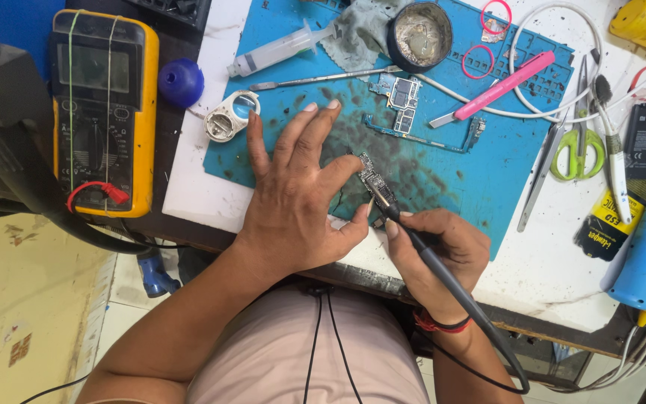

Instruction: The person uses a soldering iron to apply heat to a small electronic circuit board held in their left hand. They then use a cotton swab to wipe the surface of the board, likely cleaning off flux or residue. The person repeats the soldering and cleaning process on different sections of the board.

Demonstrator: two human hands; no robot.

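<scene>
Nearest the lower edge of the frame: right hand [443,251] clenched round a dark corded soldering iron [413,239], barrel running up-left toward the centre, cable trailing down to the lower right. Just beyond its tip: a small narrow circuit board [370,178], long axis slanting upper left to lower right, nearly in line with the iron. Left of centre: left hand [293,202] spread flat and released on the blue mat [480,176], forefinger and thumb touching the small board, pinning it. Both hands close to the board, left one on it. Farther up: a larger circuit board [404,103] near the upper centre, well apart from the hands, all on the white worktop [547,262]
</scene>
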